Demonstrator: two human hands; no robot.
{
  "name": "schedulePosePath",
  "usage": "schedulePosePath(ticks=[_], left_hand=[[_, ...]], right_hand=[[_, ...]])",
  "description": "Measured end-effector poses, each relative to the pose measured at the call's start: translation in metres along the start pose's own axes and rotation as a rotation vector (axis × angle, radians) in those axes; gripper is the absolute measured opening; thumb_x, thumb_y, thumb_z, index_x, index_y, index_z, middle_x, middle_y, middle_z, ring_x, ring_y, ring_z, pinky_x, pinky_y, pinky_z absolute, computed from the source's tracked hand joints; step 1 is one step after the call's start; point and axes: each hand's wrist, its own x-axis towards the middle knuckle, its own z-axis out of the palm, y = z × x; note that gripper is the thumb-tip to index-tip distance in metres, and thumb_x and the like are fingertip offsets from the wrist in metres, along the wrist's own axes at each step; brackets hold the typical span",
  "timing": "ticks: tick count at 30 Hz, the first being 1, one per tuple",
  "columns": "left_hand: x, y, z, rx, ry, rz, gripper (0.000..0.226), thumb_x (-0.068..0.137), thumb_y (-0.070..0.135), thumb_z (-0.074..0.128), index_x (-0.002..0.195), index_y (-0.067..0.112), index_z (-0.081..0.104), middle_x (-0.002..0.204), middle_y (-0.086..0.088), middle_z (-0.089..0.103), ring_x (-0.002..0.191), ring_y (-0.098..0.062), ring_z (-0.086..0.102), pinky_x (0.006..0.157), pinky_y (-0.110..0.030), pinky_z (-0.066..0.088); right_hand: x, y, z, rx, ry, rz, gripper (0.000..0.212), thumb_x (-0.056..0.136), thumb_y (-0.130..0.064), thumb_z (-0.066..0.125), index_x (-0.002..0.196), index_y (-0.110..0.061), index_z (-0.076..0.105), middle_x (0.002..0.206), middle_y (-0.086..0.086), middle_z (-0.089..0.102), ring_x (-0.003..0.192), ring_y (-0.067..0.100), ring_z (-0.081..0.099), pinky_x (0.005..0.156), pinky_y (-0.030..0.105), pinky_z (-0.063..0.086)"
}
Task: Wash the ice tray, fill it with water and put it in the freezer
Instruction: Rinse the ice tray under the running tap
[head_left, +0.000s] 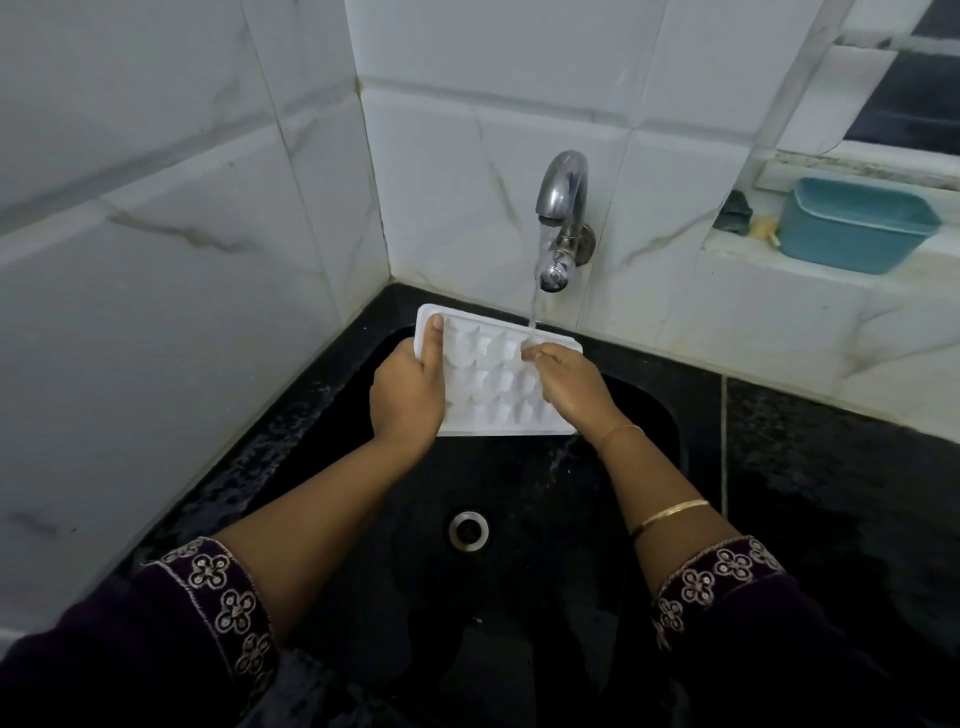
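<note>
- Tray (493, 384) is held above the sink (519, 467), its far right corner under the stream (534, 306) from the tap (561, 208).
- Its left edge is clasped by the left grip (408, 395), thumb laid on the rim.
- The right grip (569, 387) is bent onto the wetted cells; whether the rim is pinched cannot be told.
- Each cell is best rubbed in turn, the tray being shifted so every row is rinsed.

Tray (493, 382) is held tilted over the black sink (644, 452), cells up. The left edge is gripped by the left hand (408, 397), thumb on top. The right hand (571, 387) is curled onto the far right cells, where water (534, 306) from the tap (563, 208) lands. A blue tub (857, 223) is set on the ledge (737, 249).
</note>
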Motion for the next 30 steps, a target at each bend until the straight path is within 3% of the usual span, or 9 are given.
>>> schedulePosePath(ticks=[2,5,11,15,18,22,25,28,30], left_hand=[[-0.002,0.0,0.004,-0.025,-0.013,-0.066,0.055,0.098,0.053,0.029,0.06,0.014,0.038,0.062,0.003,0.045,0.057,-0.01,0.043,0.051,-0.027,0.03],[0.004,0.003,0.004,-0.058,-0.014,-0.13,0.057,0.097,0.055,0.028,0.059,0.014,0.037,0.061,0.002,0.044,0.056,-0.011,0.042,0.05,-0.028,0.029],[0.004,-0.001,0.003,-0.083,-0.037,-0.18,0.059,0.096,0.056,0.028,0.059,0.012,0.036,0.061,0.0,0.044,0.055,-0.012,0.042,0.051,-0.027,0.03],[0.004,0.001,0.002,-0.107,-0.024,-0.205,0.06,0.097,0.056,0.028,0.058,0.012,0.036,0.061,0.0,0.044,0.057,-0.014,0.042,0.051,-0.027,0.03],[0.01,0.0,-0.003,-0.1,-0.008,-0.196,0.059,0.096,0.057,0.028,0.057,0.012,0.036,0.061,0.0,0.043,0.056,-0.013,0.041,0.051,-0.027,0.03],[0.008,-0.007,-0.004,-0.083,-0.006,-0.198,0.061,0.096,0.058,0.027,0.059,0.011,0.04,0.063,-0.001,0.046,0.058,-0.014,0.044,0.052,-0.027,0.031],[0.009,-0.009,-0.009,-0.098,0.011,-0.212,0.061,0.096,0.057,0.027,0.058,0.012,0.04,0.063,-0.001,0.046,0.058,-0.014,0.044,0.051,-0.028,0.03],[0.009,-0.009,-0.013,-0.103,0.014,-0.214,0.06,0.096,0.057,0.028,0.057,0.013,0.038,0.062,-0.001,0.045,0.057,-0.014,0.042,0.051,-0.029,0.029],[0.006,-0.011,-0.013,-0.107,0.007,-0.211,0.06,0.096,0.056,0.028,0.056,0.013,0.038,0.061,-0.001,0.044,0.056,-0.013,0.041,0.051,-0.029,0.029]], right_hand=[[0.002,-0.004,0.002,-0.027,0.021,0.009,0.035,0.098,-0.024,0.036,0.121,-0.016,0.061,0.125,-0.002,0.06,0.101,0.017,0.054,0.103,0.037,0.042],[0.002,-0.006,0.004,-0.072,-0.068,-0.013,0.042,0.099,-0.022,0.032,0.138,-0.017,0.047,0.112,-0.002,0.054,0.096,0.013,0.043,0.098,0.026,0.037],[0.006,-0.007,-0.005,-0.164,0.011,0.018,0.035,0.097,-0.03,0.035,0.114,-0.023,0.064,0.127,-0.005,0.06,0.11,0.016,0.055,0.091,0.025,0.037],[0.001,-0.009,-0.002,-0.161,-0.051,-0.025,0.038,0.1,-0.025,0.032,0.129,-0.016,0.056,0.134,-0.003,0.055,0.118,0.016,0.051,0.097,0.023,0.034],[0.0,-0.007,-0.002,-0.114,-0.105,-0.04,0.038,0.099,-0.018,0.032,0.131,-0.015,0.053,0.118,-0.001,0.058,0.094,0.013,0.048,0.086,0.02,0.038],[0.004,-0.009,-0.005,0.177,0.081,0.013,0.027,0.095,-0.013,0.038,0.095,-0.016,0.065,0.073,-0.011,0.052,0.054,0.003,0.046,0.043,0.008,0.033],[0.01,-0.001,-0.007,0.169,0.218,0.016,0.028,0.093,-0.013,0.038,0.085,-0.019,0.064,0.066,-0.011,0.047,0.065,0.011,0.047,0.059,0.021,0.037],[0.012,0.001,-0.004,0.016,0.095,0.067,0.027,0.094,-0.018,0.039,0.086,-0.017,0.065,0.067,-0.006,0.048,0.077,0.02,0.047,0.069,0.026,0.036],[0.013,-0.002,-0.001,-0.092,0.03,0.055,0.033,0.096,-0.022,0.038,0.07,-0.018,0.057,0.072,0.001,0.049,0.075,0.022,0.047,0.071,0.028,0.034]])
